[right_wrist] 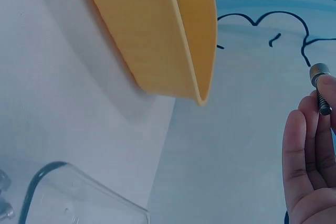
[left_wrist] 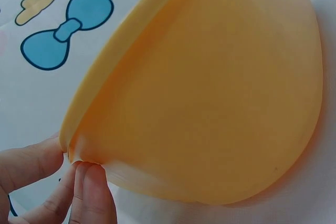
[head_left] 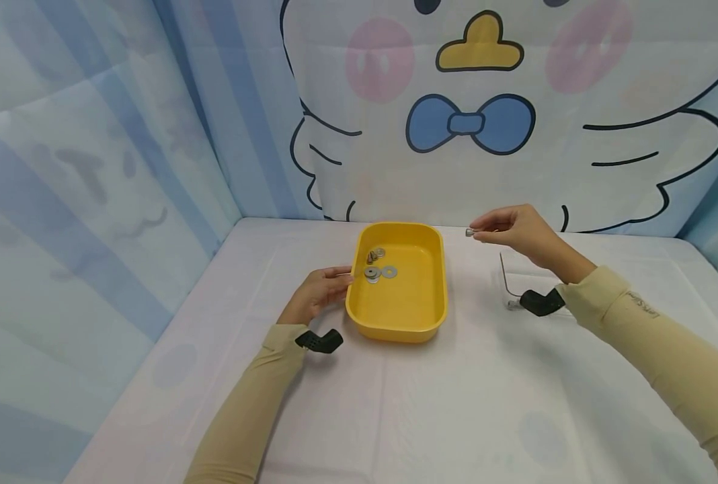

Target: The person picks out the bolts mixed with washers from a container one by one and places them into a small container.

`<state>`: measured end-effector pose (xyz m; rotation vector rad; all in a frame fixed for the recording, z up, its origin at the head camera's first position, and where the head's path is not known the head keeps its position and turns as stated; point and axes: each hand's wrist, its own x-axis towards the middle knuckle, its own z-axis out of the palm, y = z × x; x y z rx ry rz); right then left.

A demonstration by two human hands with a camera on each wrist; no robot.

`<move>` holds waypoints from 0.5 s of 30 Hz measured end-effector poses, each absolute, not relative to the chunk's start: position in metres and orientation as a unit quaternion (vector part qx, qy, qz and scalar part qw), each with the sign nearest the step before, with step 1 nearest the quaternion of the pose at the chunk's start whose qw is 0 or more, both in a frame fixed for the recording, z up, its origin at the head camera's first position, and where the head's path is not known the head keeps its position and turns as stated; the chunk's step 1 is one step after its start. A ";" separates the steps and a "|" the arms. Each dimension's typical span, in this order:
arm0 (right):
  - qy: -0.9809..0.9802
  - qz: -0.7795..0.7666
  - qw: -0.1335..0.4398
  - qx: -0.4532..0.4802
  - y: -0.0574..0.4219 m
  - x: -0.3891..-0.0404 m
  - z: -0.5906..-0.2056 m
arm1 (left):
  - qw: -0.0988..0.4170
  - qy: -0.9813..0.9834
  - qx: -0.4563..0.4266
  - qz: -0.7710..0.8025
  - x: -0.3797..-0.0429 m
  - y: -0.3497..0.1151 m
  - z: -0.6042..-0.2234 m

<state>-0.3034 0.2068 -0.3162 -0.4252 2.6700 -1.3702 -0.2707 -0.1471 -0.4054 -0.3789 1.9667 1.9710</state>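
My left hand (head_left: 325,294) holds the left rim of a yellow tray (head_left: 416,309), with the fingers (left_wrist: 97,192) gathered under the lip in the left wrist view. Washers (head_left: 389,271) and small screws (head_left: 371,257) lie in the left part of the tray. To the right of the tray and above the table, my right hand (head_left: 519,232) pinches a bolt (right_wrist: 319,74) between thumb and fingers. The bolt has a cylindrical head and a threaded shank, seen in the right wrist view.
Beneath the right forearm sits a clear plastic box (right_wrist: 100,187), with an L-shaped hex key (head_left: 505,277) and a small metal part (head_left: 513,305) by it. A patterned curtain (head_left: 262,134) stands behind the white-covered table (head_left: 431,410).
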 end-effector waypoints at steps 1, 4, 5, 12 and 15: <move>0.880 -0.451 0.054 -0.138 0.210 -0.303 -0.316 | 0.165 0.690 -0.134 0.692 -0.271 -0.147 -0.405; 0.879 -0.454 0.052 -0.134 0.218 -0.300 -0.316 | 0.167 0.689 -0.139 0.691 -0.270 -0.147 -0.405; 0.879 -0.455 0.053 -0.133 0.221 -0.300 -0.316 | 0.168 0.689 -0.140 0.691 -0.271 -0.147 -0.405; 0.872 -0.470 0.050 -0.123 0.245 -0.296 -0.317 | 0.169 0.688 -0.141 0.692 -0.272 -0.147 -0.407; 0.873 -0.472 0.045 -0.117 0.255 -0.294 -0.318 | 0.167 0.687 -0.141 0.693 -0.272 -0.147 -0.407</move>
